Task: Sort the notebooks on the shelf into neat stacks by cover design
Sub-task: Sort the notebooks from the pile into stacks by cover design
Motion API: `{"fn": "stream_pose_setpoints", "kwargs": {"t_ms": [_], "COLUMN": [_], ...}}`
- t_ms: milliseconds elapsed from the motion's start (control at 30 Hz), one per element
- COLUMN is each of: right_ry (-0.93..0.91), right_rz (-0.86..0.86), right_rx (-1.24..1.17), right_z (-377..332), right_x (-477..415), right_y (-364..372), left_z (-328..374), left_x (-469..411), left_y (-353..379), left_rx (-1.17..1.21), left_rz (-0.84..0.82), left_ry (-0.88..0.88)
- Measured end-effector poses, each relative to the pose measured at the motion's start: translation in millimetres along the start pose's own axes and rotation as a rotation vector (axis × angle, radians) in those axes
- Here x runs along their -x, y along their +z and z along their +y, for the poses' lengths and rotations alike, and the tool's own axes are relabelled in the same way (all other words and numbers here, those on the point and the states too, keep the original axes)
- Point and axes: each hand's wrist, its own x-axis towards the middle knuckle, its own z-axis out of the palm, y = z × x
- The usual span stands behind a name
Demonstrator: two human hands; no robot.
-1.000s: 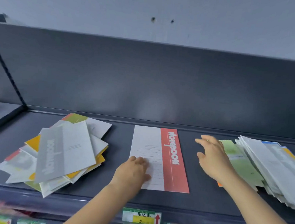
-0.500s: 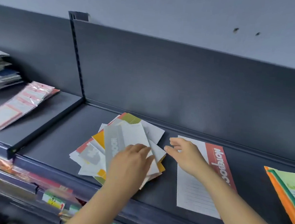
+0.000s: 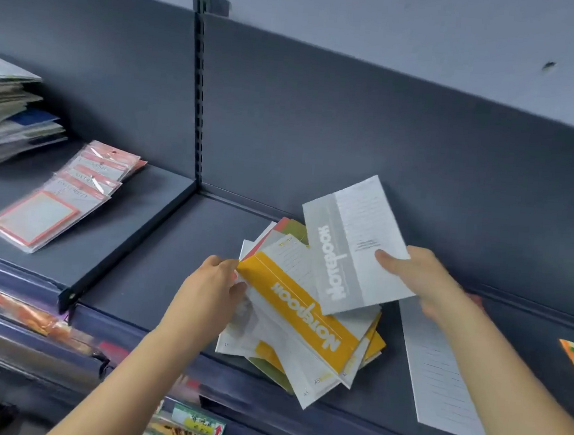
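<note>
Grey metal shelf [image 3: 157,275] below pale wall [image 3: 363,17]

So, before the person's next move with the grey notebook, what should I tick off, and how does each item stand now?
1. Right hand grips the grey notebook: ok, thumb on the cover, notebook raised above the pile.
2. Left hand steadies the pile: cannot tell whether it grips or only touches the left edge.
3. Pile neat: not ok, notebooks fanned at mixed angles, yellow notebook on top.
4. Grey stack ready to receive it: cannot tell, none in view.
5. Bare shelf left of the pile: ok.
</note>
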Motion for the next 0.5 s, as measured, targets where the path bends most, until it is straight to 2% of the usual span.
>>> {"fn": "stream_pose_setpoints", "kwargs": {"t_ms": [33,100,200,300,500], "right_ry": [0.040,0.100,0.096,-0.025,-0.033], "right_rz": [-0.066,-0.203,-0.326,-0.256,-0.063], "right_rx": [-0.086,-0.069,0.197,0.570,0.723], "right_z": [-5,-7,10,27,9], "right_x": [2,5,8,3,5], "right_y": [-10,-16,15,52,43], "left_z": [-3,-8,-10,-6,5], "left_x": [-2,-5,-1,3,-1], "left_y": [-1,-2,-2,-4,-11], "left_rx": [0.010,0.025,0.058,0.055,0.141], "left_rz": [0.016,0.076,0.080,0.010,-0.133], "left_ry": [-0.017,-0.056,-0.079,-0.056,-0.005]}}
